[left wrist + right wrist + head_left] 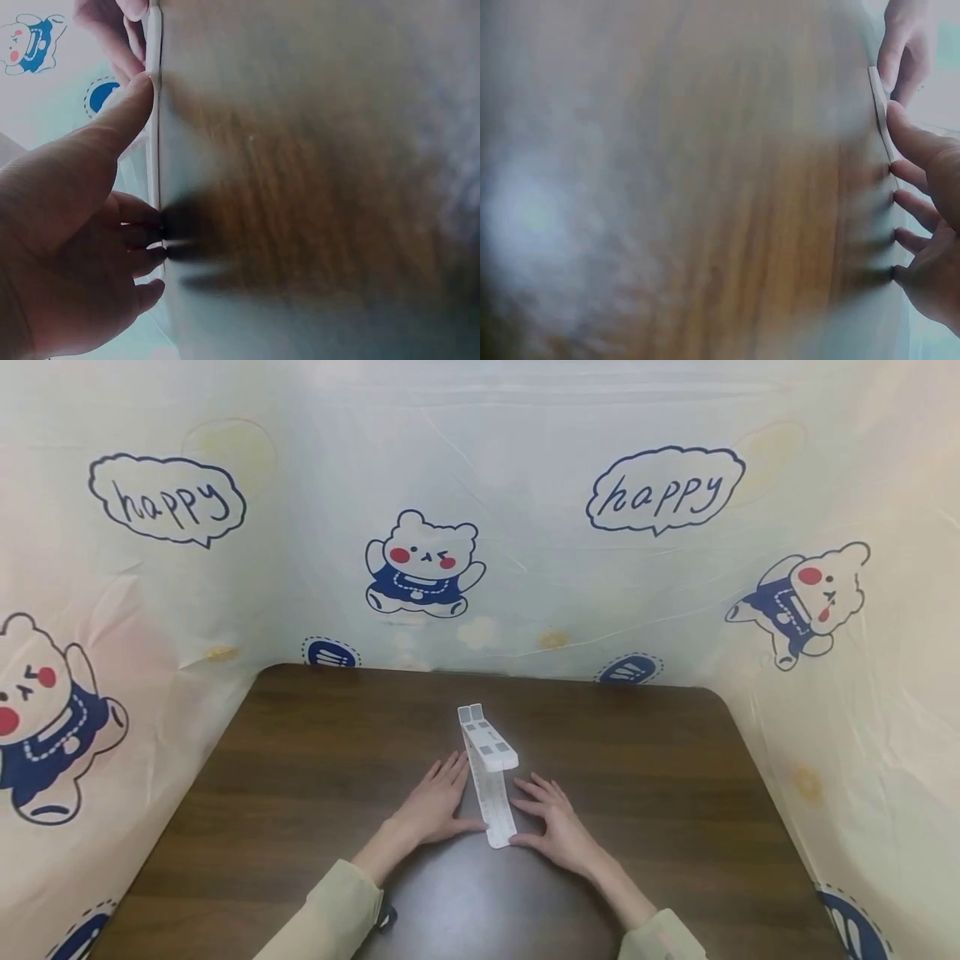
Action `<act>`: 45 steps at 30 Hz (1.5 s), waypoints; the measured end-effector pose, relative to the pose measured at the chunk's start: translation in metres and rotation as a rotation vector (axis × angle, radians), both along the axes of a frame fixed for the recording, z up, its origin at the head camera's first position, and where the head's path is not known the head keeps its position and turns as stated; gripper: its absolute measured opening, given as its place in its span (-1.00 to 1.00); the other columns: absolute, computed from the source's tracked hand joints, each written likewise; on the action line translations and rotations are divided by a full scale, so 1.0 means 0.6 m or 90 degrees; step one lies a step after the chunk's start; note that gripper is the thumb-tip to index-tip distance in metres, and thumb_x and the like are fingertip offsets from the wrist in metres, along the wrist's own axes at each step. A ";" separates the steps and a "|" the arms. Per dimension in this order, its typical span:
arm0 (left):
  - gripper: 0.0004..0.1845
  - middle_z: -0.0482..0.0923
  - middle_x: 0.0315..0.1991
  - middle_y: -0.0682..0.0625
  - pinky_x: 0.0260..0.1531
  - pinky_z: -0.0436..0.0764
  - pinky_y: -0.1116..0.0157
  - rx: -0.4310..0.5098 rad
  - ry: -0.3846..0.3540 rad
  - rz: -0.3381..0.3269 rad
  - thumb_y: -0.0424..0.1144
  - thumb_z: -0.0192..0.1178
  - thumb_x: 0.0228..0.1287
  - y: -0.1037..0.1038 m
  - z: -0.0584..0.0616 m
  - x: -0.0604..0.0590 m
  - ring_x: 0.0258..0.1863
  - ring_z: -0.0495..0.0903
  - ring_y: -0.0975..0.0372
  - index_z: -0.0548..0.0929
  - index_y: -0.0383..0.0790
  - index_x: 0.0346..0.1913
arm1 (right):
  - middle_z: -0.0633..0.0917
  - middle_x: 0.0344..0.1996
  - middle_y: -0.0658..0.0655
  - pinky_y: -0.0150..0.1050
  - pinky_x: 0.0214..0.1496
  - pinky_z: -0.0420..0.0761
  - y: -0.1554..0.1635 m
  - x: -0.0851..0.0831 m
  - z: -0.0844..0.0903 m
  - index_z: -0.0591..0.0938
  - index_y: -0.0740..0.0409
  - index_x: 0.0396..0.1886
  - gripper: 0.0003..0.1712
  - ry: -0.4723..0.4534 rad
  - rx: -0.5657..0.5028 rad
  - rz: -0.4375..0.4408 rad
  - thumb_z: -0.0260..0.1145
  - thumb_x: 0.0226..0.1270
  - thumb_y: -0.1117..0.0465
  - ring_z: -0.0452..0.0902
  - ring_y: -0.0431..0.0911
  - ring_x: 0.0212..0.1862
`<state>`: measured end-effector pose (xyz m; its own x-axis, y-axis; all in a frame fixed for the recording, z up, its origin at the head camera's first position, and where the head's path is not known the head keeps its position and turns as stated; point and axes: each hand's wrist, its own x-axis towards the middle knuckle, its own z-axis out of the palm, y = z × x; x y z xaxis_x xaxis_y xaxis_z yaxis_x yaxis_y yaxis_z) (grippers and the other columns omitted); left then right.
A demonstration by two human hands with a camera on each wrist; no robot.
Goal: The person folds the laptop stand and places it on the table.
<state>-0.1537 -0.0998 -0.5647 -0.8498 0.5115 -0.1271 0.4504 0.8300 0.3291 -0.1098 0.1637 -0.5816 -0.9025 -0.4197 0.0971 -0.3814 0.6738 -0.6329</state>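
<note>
A white plastic folding stand (489, 772) lies on the dark wooden table (300, 793), its long base strip pointing toward me and a shorter arm raised at the far end. My left hand (437, 806) lies flat on the table just left of the strip, fingers straight, thumb at its near end. My right hand (553, 827) lies flat on the other side, thumb touching the strip's near end. In the left wrist view the thumb (124, 112) meets the stand's thin white edge (154, 112). The right wrist view shows the right thumb (911, 139) against the stand's edge (881, 112).
A cartoon-bear printed sheet (480, 527) walls the table at the back and both sides. The table's rounded far corners (705, 693) meet this sheet. Beige sleeves (330, 914) cover both forearms.
</note>
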 end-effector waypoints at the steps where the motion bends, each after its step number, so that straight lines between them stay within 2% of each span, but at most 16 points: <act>1: 0.26 0.11 0.77 -0.30 0.78 0.17 -0.21 0.000 0.001 -0.002 0.47 0.40 0.30 0.000 -0.001 0.001 0.80 0.11 -0.16 0.23 -0.43 0.70 | 0.56 0.58 0.25 0.48 0.76 0.10 0.001 -0.001 0.001 0.75 0.21 0.35 -0.30 -0.003 0.003 0.001 0.72 0.23 0.11 0.24 0.36 0.72; 7: 0.30 0.07 0.78 -0.31 0.78 0.16 -0.20 0.005 0.005 -0.010 0.49 0.39 0.29 0.001 -0.003 0.005 0.80 0.09 -0.15 0.18 -0.44 0.72 | 0.54 0.59 0.31 0.55 0.73 0.07 -0.003 0.000 0.002 0.74 0.27 0.34 -0.30 0.002 -0.007 0.011 0.71 0.24 0.10 0.22 0.42 0.71; 15: 0.29 0.11 0.77 -0.32 0.77 0.17 -0.24 0.019 0.001 -0.021 0.45 0.46 0.24 -0.005 0.005 0.007 0.79 0.12 -0.16 0.22 -0.43 0.71 | 0.53 0.61 0.25 0.52 0.75 0.07 -0.005 0.002 -0.004 0.72 0.24 0.39 -0.23 0.015 0.008 0.018 0.71 0.23 0.04 0.21 0.39 0.72; 23: 0.26 0.09 0.78 -0.30 0.77 0.17 -0.20 0.007 0.008 -0.025 0.44 0.41 0.31 -0.001 -0.003 0.012 0.80 0.12 -0.13 0.19 -0.41 0.72 | 0.50 0.62 0.30 0.57 0.73 0.03 -0.009 0.004 -0.004 0.73 0.28 0.34 -0.26 0.014 -0.007 0.018 0.71 0.22 0.06 0.18 0.42 0.73; 31: 0.21 0.13 0.77 -0.29 0.77 0.16 -0.22 0.017 -0.018 -0.040 0.32 0.48 0.31 -0.006 0.013 0.015 0.79 0.12 -0.15 0.19 -0.42 0.72 | 0.53 0.59 0.31 0.61 0.71 0.00 -0.023 0.010 -0.009 0.75 0.29 0.30 -0.26 0.025 -0.016 0.000 0.74 0.16 0.07 0.20 0.44 0.71; 37: 0.25 0.13 0.78 -0.27 0.76 0.19 -0.23 0.013 -0.014 -0.044 0.38 0.46 0.29 -0.008 0.009 0.016 0.79 0.12 -0.13 0.18 -0.41 0.73 | 0.57 0.57 0.29 0.60 0.70 0.06 -0.026 0.010 -0.017 0.70 0.27 0.39 -0.15 0.048 -0.014 -0.012 0.76 0.12 0.04 0.27 0.42 0.68; 43: 0.21 0.09 0.79 -0.27 0.77 0.16 -0.23 0.020 -0.003 -0.056 0.34 0.46 0.33 -0.009 0.002 0.019 0.79 0.12 -0.15 0.18 -0.43 0.72 | 0.59 0.52 0.36 0.66 0.62 0.10 -0.028 0.011 -0.024 0.72 0.30 0.35 -0.15 0.095 -0.033 0.001 0.74 0.11 -0.01 0.31 0.47 0.63; 45: 0.21 0.08 0.79 -0.28 0.77 0.15 -0.22 0.014 0.000 -0.064 0.33 0.44 0.35 -0.010 0.002 0.019 0.79 0.12 -0.15 0.18 -0.43 0.72 | 0.59 0.53 0.36 0.66 0.63 0.08 -0.029 0.011 -0.025 0.72 0.31 0.34 -0.15 0.091 -0.033 -0.001 0.74 0.10 0.00 0.29 0.47 0.64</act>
